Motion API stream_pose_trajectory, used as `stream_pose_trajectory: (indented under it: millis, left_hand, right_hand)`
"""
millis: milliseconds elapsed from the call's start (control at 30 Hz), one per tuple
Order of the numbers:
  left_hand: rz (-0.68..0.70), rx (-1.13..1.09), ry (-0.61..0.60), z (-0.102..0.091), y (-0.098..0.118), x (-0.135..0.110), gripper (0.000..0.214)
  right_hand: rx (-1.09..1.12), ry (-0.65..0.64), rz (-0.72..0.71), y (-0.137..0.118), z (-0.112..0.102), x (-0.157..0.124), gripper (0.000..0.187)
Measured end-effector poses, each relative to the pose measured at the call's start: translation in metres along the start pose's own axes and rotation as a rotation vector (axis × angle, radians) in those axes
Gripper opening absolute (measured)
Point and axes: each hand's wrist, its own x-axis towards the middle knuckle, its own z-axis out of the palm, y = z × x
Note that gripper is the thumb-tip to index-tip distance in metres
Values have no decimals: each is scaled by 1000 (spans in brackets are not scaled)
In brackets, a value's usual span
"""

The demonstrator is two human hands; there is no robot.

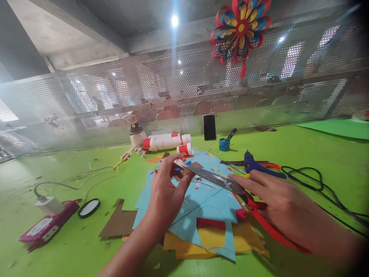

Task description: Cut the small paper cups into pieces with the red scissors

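Note:
My right hand is closed around the red handles of a pair of scissors, whose long metal blades point left. The blade tips reach my left hand, which pinches a small piece of paper between thumb and fingers. The fingers and blades partly hide that piece. Below both hands lie light blue paper sheets, scattered with small red, white and orange scraps. Yellow paper sticks out under the blue, and a brown sheet lies to the left.
Stacked paper cups, a spray bottle, a phone and a blue pot stand toward the back. A blue glue gun and black cable lie right. At left are a purple power strip and a round black-rimmed disc.

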Motion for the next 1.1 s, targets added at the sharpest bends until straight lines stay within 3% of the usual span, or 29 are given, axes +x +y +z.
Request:
stream_pose_trajectory:
  millis: [1100]
  left_hand:
    - [-21,-82,31,3,2,0,37]
  right_hand:
    - [57,-7,18,-3,0,-3,39]
